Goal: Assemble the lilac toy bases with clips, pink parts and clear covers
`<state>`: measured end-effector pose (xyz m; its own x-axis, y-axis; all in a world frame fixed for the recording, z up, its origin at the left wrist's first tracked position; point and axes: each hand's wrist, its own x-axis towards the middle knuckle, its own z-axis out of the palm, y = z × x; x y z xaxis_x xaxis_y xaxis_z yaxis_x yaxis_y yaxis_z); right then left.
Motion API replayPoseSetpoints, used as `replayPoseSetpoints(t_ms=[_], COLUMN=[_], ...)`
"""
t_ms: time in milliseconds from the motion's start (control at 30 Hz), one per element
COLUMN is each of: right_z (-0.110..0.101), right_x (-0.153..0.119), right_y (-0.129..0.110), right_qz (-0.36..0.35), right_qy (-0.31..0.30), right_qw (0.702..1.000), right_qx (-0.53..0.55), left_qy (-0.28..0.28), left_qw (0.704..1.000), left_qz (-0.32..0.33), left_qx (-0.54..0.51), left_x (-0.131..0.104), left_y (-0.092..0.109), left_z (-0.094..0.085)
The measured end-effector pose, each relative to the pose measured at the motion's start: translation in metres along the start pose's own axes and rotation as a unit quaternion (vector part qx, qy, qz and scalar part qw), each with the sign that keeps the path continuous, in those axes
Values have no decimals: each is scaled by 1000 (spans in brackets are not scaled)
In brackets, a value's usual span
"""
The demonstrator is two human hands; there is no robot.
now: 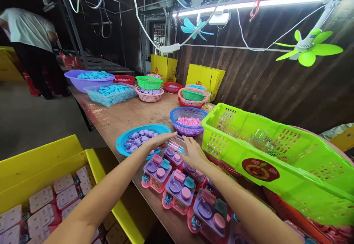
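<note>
Both of my hands are at a clear plastic cover point(176, 145), above the far end of the rows of toys. My left hand point(162, 140) grips its left side, the fingers partly hidden. On the other side my right hand point(194, 151) closes around the right edge with bent fingers. Below are several pink and purple toy kitchen sets point(181, 190), each with a purple dish, a pink round piece and small pink and blue parts on top. Just left of my hands is a blue basin point(121, 140) holding purple pieces point(138, 140).
A green crate point(221, 144) with clear covers point(260, 138) stands at the right. Beyond my hands is a blue basket point(177, 120) of pink pieces. More baskets line the table's back. A yellow carton point(77, 148) holds toys at lower left. A person point(30, 33) bends at far left.
</note>
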<state>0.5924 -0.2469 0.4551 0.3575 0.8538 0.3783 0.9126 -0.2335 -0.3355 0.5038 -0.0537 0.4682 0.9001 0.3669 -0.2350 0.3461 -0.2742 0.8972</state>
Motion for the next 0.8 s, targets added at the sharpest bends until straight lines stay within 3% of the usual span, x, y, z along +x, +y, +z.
replayPoseSetpoints(t_ms=[100,200,267,333,400,467,533,633,800], right_z=[11,15,17,18,19,22,26,32,40], right_x=[9,13,13,13,13,12,10,7,3], right_y=[7,14,17,15,10,3,-2,-6,-8], right_qz=[44,69,70,73,79,83,87,82,76], right_qy=[17,17,7,-12,-34,-50,-59,-68,-66], right_qw=[999,997,997,997,996,995,994,993,993], right_qx=[22,42,40,25,2,-23,-40,-50,-64], left_qy=[103,177,166,115,82,98,128,161,140], left_qw=[989,968,957,941,922,909,897,883,861], left_qz=[40,58,71,75,55,10,-23,-22,-12], left_qx=[97,170,227,308,374,405,422,441,489], left_x=[-5,-21,-35,-49,-60,-67,-68,-65,-57], left_y=[-8,-29,-49,-70,-87,-97,-101,-100,-98], left_z=[-9,-32,-50,-65,-73,-75,-71,-66,-65])
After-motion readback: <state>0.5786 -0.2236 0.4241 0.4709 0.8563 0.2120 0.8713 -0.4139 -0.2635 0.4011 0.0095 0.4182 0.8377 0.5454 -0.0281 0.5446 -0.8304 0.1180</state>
